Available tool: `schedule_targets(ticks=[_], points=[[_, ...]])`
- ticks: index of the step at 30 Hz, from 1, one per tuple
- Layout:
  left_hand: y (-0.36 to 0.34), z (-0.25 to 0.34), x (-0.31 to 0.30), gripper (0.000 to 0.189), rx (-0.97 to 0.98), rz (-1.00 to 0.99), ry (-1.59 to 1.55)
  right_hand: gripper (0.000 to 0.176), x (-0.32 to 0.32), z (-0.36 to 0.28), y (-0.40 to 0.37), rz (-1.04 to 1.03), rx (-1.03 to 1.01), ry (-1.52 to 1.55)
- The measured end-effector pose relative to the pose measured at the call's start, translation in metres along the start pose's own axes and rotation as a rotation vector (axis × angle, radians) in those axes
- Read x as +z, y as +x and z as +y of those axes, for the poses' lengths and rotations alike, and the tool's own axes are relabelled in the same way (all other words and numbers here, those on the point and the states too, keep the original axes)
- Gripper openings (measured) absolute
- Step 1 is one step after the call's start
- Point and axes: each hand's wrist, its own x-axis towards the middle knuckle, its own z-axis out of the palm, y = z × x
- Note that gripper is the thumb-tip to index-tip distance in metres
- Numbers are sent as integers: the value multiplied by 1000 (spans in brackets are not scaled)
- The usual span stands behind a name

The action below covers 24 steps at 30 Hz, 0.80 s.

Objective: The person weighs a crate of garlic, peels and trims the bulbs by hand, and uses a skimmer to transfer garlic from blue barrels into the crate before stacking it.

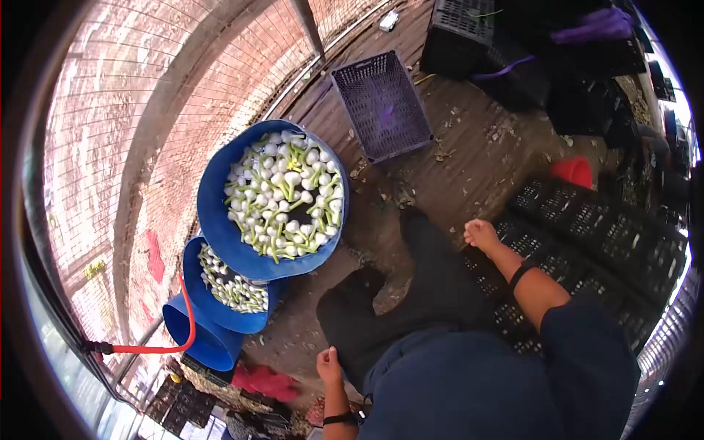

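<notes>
A large blue tub (213, 235) stands ahead on the left, filled with white bulbs with short green stems (282, 194), like spring onions. Behind my left hand's side, a second blue tub (246, 320) holds smaller bulbs of the same sort (238, 292). My left hand (329, 364) hangs beside my left leg, its fingers curled in and nothing visible in them. Out to the right, my right hand (480, 235) is held over the floor near stacked black crates, loosely closed, with no object showing. Neither hand touches a tub.
A dark plastic crate (383, 110) sits on the wooden floor beyond the big tub. Black crates (587, 235) line the right side, with a red bucket (572, 171) behind them. An orange-red hose (158, 350) curves over another blue tub (202, 341). Wire mesh (176, 88) borders the left.
</notes>
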Motion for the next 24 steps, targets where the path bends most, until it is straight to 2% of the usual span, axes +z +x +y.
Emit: schedule_targets(ticks=[1,3,5,7,8,9,10,11,13,14,15,17,18,20,21,22,23,24], points=[[-4,-10,2,29,-21,-1,9,23,3,-12,16,31,31,-31],[-2,-22,7,21,-314,-263,-473,24,13,-30,52,30,73,-22],[-13,9,33,18,-424,-233,-463,26,22,-39,92,27,114,-20],[2,21,57,19,-296,-384,-240,40,41,-49,141,37,176,13],[7,31,68,20,-53,-355,73,40,52,-57,167,36,181,13],[14,35,67,20,-66,-354,76,52,65,-68,185,48,245,106],[22,36,69,21,4,-280,137,66,78,-69,205,64,308,192],[35,39,80,22,86,-203,185,66,93,-75,229,62,299,177],[49,61,85,22,26,-242,134,90,122,-71,286,113,368,303],[55,71,87,23,-43,-279,104,94,136,-72,309,100,362,374],[64,74,96,23,-49,-261,90,94,148,-73,330,81,354,362],[68,75,106,26,-366,-307,-298,86,178,-68,358,87,276,598],[68,80,109,26,-385,-243,-314,76,185,-54,378,47,246,702],[79,89,116,30,-400,-330,-338,52,193,-24,424,12,252,796],[82,87,118,30,-371,-312,-359,41,191,-18,441,-29,262,943],[81,84,120,30,-347,-310,-377,38,185,-17,447,37,243,924],[76,86,118,30,-371,-258,-396,39,172,-17,456,115,342,907],[75,92,114,31,-336,-290,-378,35,158,-28,447,105,300,893]])
